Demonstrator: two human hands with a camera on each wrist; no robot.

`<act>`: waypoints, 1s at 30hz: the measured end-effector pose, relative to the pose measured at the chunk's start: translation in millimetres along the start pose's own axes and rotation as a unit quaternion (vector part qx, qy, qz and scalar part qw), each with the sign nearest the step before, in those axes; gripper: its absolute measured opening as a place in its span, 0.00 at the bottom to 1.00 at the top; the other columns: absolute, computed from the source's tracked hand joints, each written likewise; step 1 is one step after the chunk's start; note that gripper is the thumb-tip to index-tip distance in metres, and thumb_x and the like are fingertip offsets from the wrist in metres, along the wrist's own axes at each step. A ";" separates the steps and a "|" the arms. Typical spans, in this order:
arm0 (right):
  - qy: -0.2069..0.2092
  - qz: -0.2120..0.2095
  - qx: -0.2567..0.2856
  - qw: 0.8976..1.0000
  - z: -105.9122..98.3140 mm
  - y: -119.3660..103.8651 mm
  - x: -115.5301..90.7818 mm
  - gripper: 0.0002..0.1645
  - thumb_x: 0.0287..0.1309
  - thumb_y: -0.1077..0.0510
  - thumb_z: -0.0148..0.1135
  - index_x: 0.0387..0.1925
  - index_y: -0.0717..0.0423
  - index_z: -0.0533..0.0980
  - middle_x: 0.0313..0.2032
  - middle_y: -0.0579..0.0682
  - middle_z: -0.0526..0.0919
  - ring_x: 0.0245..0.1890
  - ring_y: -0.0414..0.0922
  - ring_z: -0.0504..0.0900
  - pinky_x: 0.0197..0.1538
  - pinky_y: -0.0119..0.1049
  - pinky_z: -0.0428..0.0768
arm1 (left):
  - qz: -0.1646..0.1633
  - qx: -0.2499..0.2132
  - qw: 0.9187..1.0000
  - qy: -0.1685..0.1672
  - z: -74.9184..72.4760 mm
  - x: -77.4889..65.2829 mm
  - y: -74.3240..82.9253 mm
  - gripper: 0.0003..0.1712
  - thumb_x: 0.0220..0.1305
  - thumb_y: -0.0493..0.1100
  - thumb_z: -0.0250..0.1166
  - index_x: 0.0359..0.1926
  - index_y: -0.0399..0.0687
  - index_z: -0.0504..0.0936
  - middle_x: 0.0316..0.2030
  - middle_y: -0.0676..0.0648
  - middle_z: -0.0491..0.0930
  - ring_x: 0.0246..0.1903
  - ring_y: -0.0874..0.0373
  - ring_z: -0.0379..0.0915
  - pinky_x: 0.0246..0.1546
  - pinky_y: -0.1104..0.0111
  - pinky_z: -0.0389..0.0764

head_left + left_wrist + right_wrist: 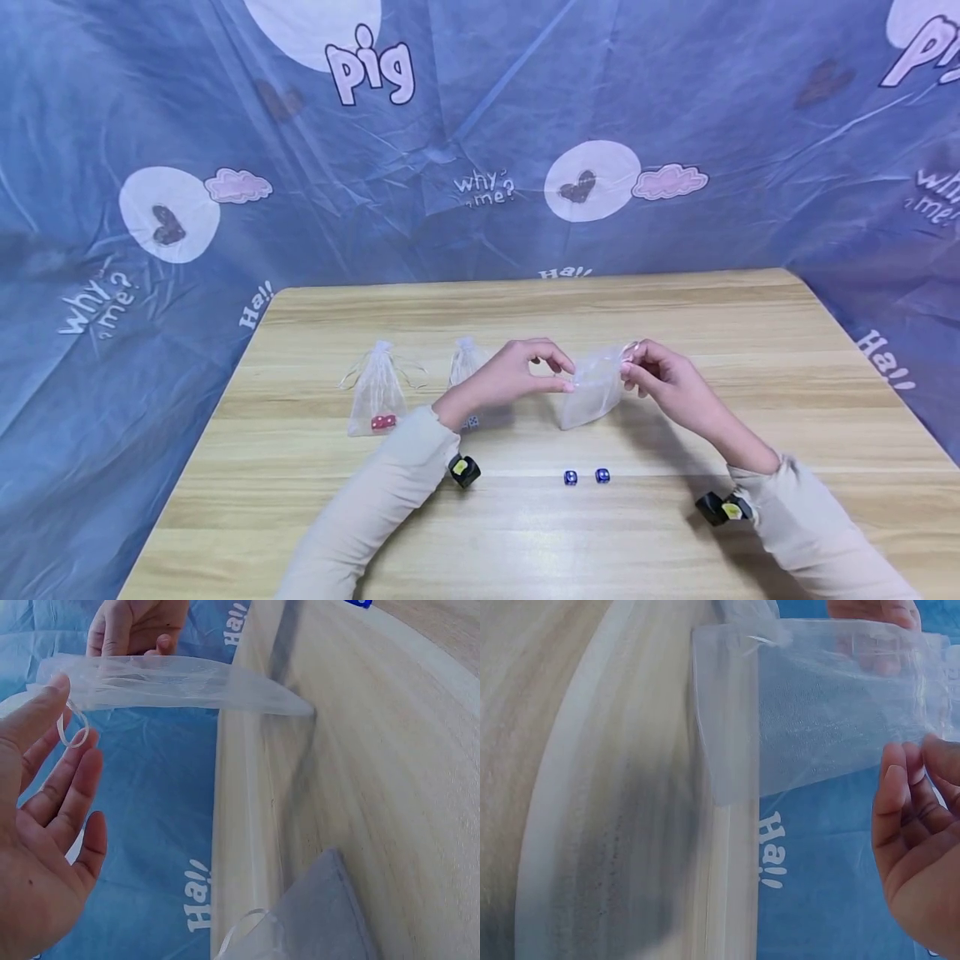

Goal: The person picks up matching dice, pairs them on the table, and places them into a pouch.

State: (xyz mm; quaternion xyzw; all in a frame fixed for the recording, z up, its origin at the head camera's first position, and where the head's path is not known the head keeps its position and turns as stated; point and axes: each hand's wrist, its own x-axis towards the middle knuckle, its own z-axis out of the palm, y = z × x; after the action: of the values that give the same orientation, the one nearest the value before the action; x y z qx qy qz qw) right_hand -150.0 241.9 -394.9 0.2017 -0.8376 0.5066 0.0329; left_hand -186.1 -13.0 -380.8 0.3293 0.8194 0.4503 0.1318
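Note:
A sheer white drawstring organza bag hangs between both hands above the table, its bottom corner low near the wood. My left hand pinches the bag's mouth between thumb and finger; a ribbon loop dangles by those fingers in the left wrist view. At the opposite side of the mouth, my right hand pinches the bag with thumb and fingertips. No dice show inside this bag. Nearer the person, two blue dice lie side by side, slightly apart, on the table.
Left on the wooden table lies another organza bag containing red dice. Beside it, a similar bag with pale dice is partly hidden by the left arm. A blue printed cloth hangs behind the table.

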 end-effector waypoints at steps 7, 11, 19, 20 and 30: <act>-0.006 -0.015 0.023 1.000 4.6 -3.1 -0.5 0.03 0.63 0.70 0.55 0.36 0.69 0.72 0.27 0.41 0.77 0.24 0.36 0.77 0.25 0.29 0.76 | -0.003 -0.001 1.000 -0.014 2.1 4.6 -0.7 0.29 0.52 0.48 0.74 0.55 0.51 0.76 0.51 0.50 0.80 0.50 0.62 0.73 0.57 0.58 0.73; -0.012 -0.025 0.029 0.999 7.0 -3.6 -0.3 0.02 0.63 0.71 0.54 0.37 0.67 0.73 0.29 0.36 0.76 0.25 0.35 0.76 0.25 0.29 0.76 | -0.009 -0.004 0.999 -0.042 3.6 8.7 -1.1 0.38 0.52 0.50 0.74 0.64 0.55 0.70 0.57 0.52 0.77 0.56 0.62 0.71 0.58 0.66 0.71; -0.015 -0.011 0.029 0.999 12.6 -4.7 -1.4 0.03 0.62 0.72 0.55 0.37 0.67 0.73 0.30 0.33 0.75 0.22 0.36 0.73 0.24 0.29 0.74 | 0.004 -0.028 0.994 -0.106 9.2 12.3 -4.8 0.42 0.55 0.48 0.72 0.69 0.57 0.64 0.62 0.52 0.72 0.61 0.63 0.66 0.63 0.61 0.69; -0.015 -0.005 0.027 1.000 13.2 -4.9 -1.2 0.03 0.62 0.72 0.55 0.37 0.67 0.74 0.30 0.34 0.74 0.22 0.35 0.72 0.24 0.28 0.74 | 0.005 -0.034 0.993 -0.110 9.7 12.6 -4.9 0.42 0.55 0.48 0.72 0.69 0.56 0.64 0.63 0.52 0.71 0.61 0.63 0.66 0.64 0.60 0.69; -0.010 0.042 -0.008 0.999 10.1 -4.1 -5.7 0.05 0.59 0.70 0.59 0.38 0.64 0.74 0.27 0.39 0.77 0.23 0.34 0.74 0.23 0.29 0.75 | 0.013 -0.067 0.990 -0.123 11.0 14.4 -7.0 0.35 0.56 0.43 0.70 0.65 0.52 0.69 0.63 0.50 0.71 0.59 0.60 0.67 0.60 0.70 0.68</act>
State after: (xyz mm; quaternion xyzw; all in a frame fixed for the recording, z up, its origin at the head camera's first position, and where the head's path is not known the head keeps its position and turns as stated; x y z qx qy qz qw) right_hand -141.7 233.3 -397.9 0.1709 -0.8497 0.4988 0.0046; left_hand -194.2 1.0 -391.6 0.3829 0.7608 0.4620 0.2474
